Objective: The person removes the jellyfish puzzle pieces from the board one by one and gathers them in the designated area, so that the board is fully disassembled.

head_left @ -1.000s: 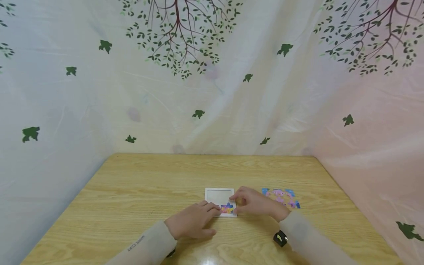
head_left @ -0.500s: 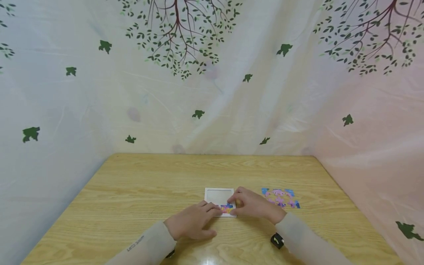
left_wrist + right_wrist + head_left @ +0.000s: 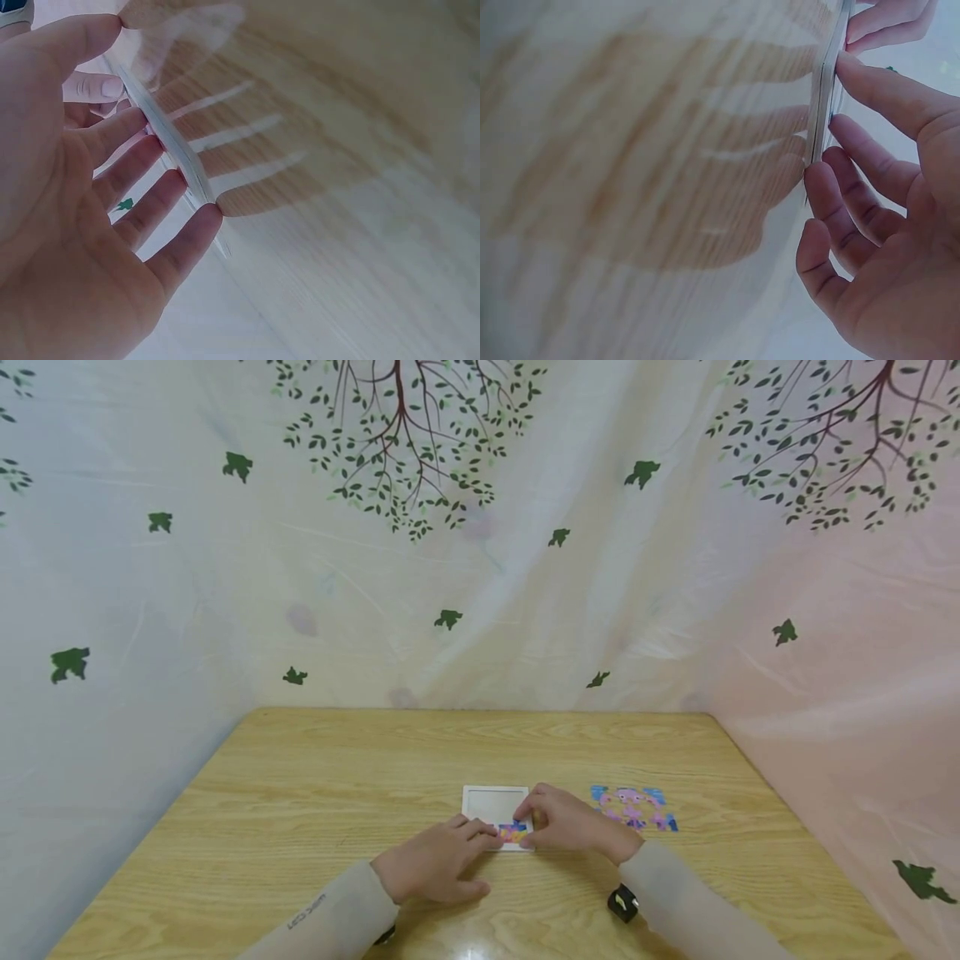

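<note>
A white puzzle frame (image 3: 495,791) lies flat on the table, with colourful jigsaw pieces (image 3: 512,833) along its near side. My left hand (image 3: 438,858) rests its fingertips on the frame's near left part, hiding that corner. In the left wrist view the left fingers (image 3: 184,244) are spread and fairly straight against the thin frame edge (image 3: 180,146). From the right, my right hand (image 3: 573,825) pinches a jigsaw piece at the frame's near right corner between index finger and thumb, partly covering it. The right wrist view shows the other right fingers (image 3: 826,199) loosely curled beside the frame.
Right of the frame lies a group of pink and blue puzzle pieces (image 3: 633,808), partly behind the right hand. The wooden table (image 3: 337,760) reaches back to a printed curtain (image 3: 375,610) with leaf and bird shapes. A black device (image 3: 623,903) sits at the right wrist.
My right hand has shifted slightly left, its index finger and thumb moving from the frame's right edge onto the piece at the corner. The left hand stays nearly still.
</note>
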Motion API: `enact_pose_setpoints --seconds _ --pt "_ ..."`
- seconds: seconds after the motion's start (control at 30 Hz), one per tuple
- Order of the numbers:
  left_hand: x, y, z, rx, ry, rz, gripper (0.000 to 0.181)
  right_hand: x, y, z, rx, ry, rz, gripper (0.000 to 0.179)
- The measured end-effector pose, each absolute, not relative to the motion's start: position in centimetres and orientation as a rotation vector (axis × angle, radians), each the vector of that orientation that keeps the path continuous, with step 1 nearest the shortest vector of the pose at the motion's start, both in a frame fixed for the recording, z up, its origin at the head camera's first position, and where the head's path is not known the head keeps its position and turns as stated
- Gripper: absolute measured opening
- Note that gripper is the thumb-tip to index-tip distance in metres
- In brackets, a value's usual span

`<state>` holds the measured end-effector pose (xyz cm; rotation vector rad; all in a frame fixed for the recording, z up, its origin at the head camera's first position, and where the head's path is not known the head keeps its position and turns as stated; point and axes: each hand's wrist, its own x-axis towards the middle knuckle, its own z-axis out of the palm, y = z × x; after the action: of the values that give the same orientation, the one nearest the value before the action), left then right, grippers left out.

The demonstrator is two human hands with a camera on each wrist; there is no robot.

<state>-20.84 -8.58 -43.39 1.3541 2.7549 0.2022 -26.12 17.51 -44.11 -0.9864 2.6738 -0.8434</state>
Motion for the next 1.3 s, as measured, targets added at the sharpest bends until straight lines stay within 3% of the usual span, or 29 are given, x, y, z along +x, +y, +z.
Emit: enact_pose_setpoints --seconds 1.3 --pt "-20.6 -8.6 -43.3 1.329 2.768 0.175 0.061 -26.5 18.2 -43.7 -1.0 2.588 -0.926 0.028"
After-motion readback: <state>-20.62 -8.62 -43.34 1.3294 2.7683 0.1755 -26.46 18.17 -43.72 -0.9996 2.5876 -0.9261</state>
